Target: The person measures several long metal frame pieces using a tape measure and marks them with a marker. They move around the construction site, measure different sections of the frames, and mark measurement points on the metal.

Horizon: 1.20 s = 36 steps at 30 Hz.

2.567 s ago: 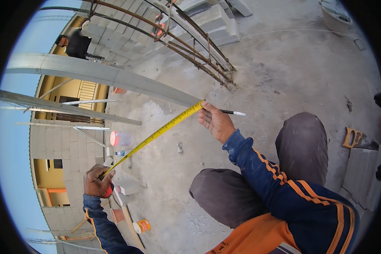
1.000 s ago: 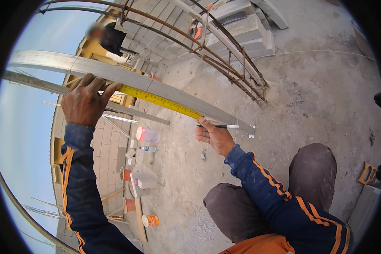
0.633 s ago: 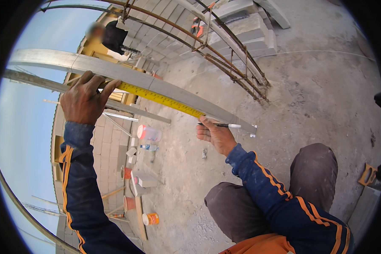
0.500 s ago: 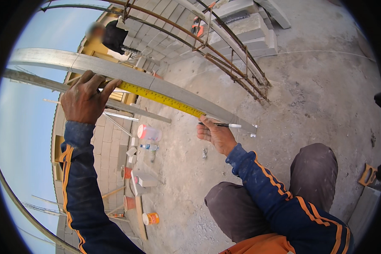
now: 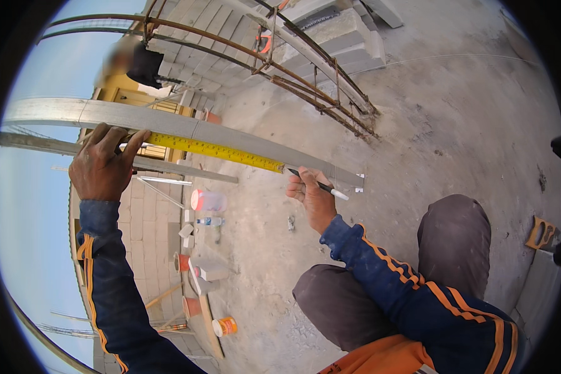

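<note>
A long grey metal bar [image 5: 249, 138] runs from the upper left down toward the floor at the centre right. My left hand [image 5: 105, 165] is closed at its far end, pinching a yellow tape measure [image 5: 215, 151] along the bar's lower edge. The tape's case does not show; it may be hidden by the fingers. In my right hand [image 5: 316, 198] is a black marker pen [image 5: 325, 186] with a white end. Its dark tip points at the bar, just beyond the free end of the tape. The right fingers appear apart from the tape.
A rusty rebar frame [image 5: 318, 93] stands beyond the bar, near stacked pale blocks [image 5: 349, 43]. Left of centre are a clear jar [image 5: 210, 201], a water bottle [image 5: 210, 221] and an orange tub [image 5: 225, 326]. A handsaw [image 5: 541, 232] lies far right. Another person [image 5: 144, 65] is at upper left.
My right fingers have come off the tape's end, and the pen has swung so its tip meets the bar there. The whole view has shifted slightly.
</note>
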Each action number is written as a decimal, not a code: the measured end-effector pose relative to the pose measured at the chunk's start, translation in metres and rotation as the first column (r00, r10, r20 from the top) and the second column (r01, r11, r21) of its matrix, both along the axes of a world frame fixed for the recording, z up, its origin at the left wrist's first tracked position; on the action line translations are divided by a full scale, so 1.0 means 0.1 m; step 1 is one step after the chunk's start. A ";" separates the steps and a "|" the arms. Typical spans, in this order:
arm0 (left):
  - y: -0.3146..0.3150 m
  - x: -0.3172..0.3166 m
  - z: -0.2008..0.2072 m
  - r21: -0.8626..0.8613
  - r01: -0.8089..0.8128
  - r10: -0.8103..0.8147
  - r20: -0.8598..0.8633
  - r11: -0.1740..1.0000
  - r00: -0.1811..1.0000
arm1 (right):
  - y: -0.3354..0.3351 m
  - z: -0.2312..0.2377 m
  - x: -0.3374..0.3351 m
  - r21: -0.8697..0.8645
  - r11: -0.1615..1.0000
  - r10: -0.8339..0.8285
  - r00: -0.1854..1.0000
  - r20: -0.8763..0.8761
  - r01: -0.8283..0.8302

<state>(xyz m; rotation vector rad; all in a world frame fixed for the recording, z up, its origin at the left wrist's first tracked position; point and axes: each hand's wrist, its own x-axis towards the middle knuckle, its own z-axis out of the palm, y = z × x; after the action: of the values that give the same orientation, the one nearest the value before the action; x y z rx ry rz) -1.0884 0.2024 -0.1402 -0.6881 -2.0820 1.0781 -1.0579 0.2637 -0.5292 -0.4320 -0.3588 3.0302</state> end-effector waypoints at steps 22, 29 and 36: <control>-0.01 -0.03 0.06 -0.127 0.137 -0.133 0.033 0.982 0.990 | -0.02 0.10 0.05 0.005 0.996 -0.091 0.992 -0.090 0.092; -0.01 -0.02 0.05 -0.107 0.118 -0.116 0.031 0.987 0.993 | -0.03 0.12 0.07 0.023 0.993 -0.111 0.992 -0.060 0.113; 0.01 -0.01 0.05 -0.105 0.118 -0.116 0.026 0.987 0.993 | -0.03 0.15 0.05 0.039 0.991 -0.123 0.990 -0.074 0.126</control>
<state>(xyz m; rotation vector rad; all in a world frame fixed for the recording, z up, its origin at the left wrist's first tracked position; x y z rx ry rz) -1.0891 0.2038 -0.1357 -0.8653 -1.9857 1.1259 -1.0531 0.2607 -0.5141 -0.3293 -0.3782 2.9015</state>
